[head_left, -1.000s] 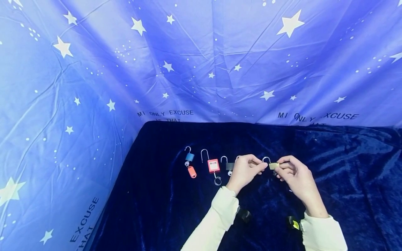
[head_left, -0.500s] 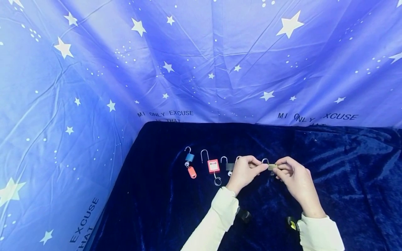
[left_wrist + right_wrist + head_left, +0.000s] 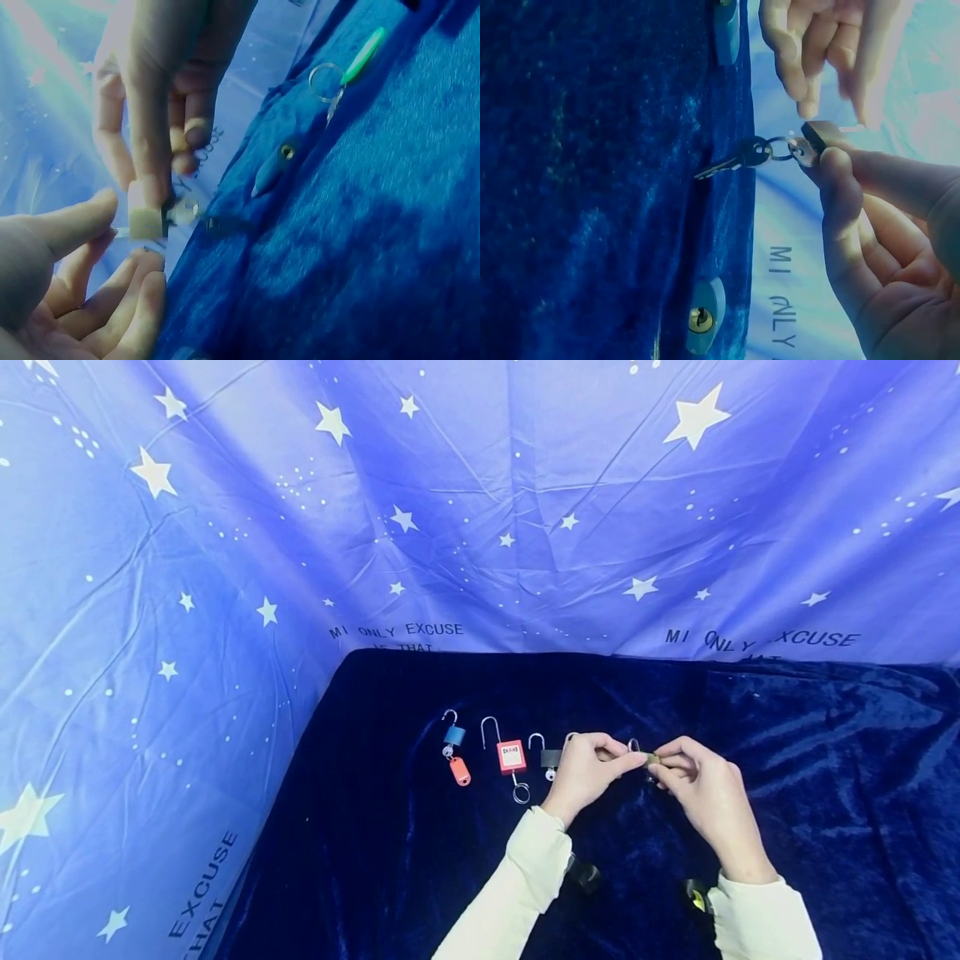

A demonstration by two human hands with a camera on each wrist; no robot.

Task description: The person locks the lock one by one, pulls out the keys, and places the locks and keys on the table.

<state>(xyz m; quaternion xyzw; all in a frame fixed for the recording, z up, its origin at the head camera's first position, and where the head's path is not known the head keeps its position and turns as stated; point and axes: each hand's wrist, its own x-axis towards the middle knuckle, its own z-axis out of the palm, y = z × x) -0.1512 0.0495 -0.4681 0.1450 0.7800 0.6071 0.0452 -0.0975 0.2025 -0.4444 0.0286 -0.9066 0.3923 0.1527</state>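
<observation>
A small brass padlock (image 3: 652,760) is between the two hands, its silver shackle (image 3: 633,744) pointing away to the upper left. My right hand (image 3: 711,789) grips the padlock's body between thumb and index finger. The left hand (image 3: 591,774) pinches at the shackle with thumb and index finger, close against the body; the fingertips hide whether the shackle's free end is seated. A key sits in the lock's underside, and a second key (image 3: 754,152) dangles from it on a ring in the right wrist view.
Left of the hands lie a dark padlock (image 3: 551,758), a red padlock (image 3: 513,757) and a blue padlock (image 3: 453,736) with an orange key tag (image 3: 459,772). Another shackle (image 3: 572,737) shows behind the left hand. Dark blue velvet (image 3: 390,860) covers the table; a starry curtain (image 3: 450,485) hangs behind.
My right hand has moved left with the brass padlock, and the gap between the hands has narrowed. Less of the padlock shows now. The left hand has hardly moved.
</observation>
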